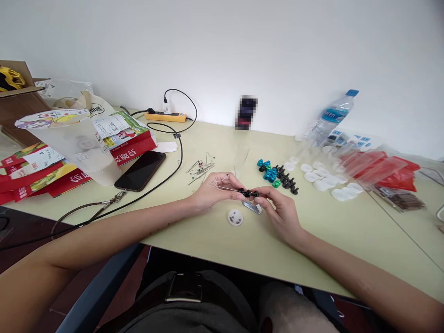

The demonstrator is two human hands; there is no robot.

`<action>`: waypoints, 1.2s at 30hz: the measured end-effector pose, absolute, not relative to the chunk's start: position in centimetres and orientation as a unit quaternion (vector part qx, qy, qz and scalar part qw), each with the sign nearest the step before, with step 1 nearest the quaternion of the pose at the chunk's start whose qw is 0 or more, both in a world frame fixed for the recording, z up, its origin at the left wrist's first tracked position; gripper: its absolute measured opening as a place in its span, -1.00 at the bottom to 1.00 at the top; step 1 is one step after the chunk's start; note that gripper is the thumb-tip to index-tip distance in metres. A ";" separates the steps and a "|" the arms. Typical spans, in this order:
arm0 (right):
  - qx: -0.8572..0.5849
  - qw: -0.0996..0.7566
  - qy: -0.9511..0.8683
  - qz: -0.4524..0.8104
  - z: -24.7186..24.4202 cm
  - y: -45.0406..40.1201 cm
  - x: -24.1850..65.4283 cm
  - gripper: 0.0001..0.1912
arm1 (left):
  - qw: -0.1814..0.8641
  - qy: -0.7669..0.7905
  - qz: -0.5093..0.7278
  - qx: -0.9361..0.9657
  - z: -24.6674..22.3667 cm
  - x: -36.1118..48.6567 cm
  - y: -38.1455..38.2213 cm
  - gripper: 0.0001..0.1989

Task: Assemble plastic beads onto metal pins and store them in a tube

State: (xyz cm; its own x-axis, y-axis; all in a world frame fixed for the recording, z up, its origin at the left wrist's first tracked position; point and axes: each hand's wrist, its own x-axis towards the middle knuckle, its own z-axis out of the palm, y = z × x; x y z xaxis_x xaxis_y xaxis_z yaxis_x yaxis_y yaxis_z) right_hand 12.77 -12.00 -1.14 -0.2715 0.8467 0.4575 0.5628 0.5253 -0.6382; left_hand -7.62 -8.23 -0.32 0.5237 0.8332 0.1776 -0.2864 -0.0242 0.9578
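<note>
Above the table, my left hand [217,189] pinches the left end of a small black plastic part [248,193] with thin bent metal wire [224,187] running along its fingers. At the part's other end, my right hand [280,212] has thumb and fingertips closed on it. Just beneath the fingers lies a row of grey metal pieces [252,206], partly hidden. A round white cap [235,223] holding several tiny metal bits sits near the table's front edge. Several bent wires [201,170] with small coloured ends are scattered beyond my left hand.
Blue pieces [269,175] and black pieces [286,179] cluster behind my right hand. White discs [322,184], clear tubes [381,171] and a water bottle [333,119] stand rightward. A phone [140,171], a plastic cup [83,148] and a black cable [152,185] occupy the left.
</note>
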 end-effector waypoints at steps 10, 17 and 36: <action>-0.420 0.425 -0.780 0.188 -0.6 -12.3 12.6 -0.71 | 0.663 0.240 0.455 0.544 -0.5 -7.6 -7.8 -0.76; -0.415 0.434 -0.772 0.208 -0.6 -12.2 12.6 -0.68 | 0.663 0.244 0.451 0.545 -0.5 -7.6 -7.9 -0.75; -0.402 0.441 -0.771 0.222 -0.7 -12.1 12.7 -0.62 | 0.653 0.241 0.468 0.545 -0.6 -7.6 -7.8 -0.78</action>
